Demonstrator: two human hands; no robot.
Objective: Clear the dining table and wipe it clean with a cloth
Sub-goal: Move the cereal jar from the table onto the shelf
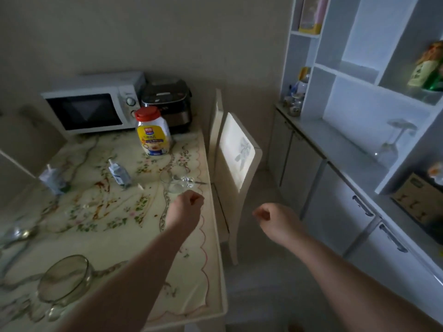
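The dining table [196,248] carries a floral cloth smeared with brown stains [100,202]. On it stand a clear glass [176,182] with a spoon in it, a red-lidded jar [153,133], a small drink pouch [119,174], another pouch [54,179] at the left, a glass bowl [66,277] near the front and a spoon [20,234]. My left hand [188,204] hovers as a fist just in front of the glass, holding nothing. My right hand [275,218] is also curled shut, off the table's right edge above the floor.
A white microwave [93,101] and a dark rice cooker [167,99] sit at the table's far end against the wall. A cream chair [236,152] stands by the table's right side. White cabinets and shelves [347,130] line the right wall.
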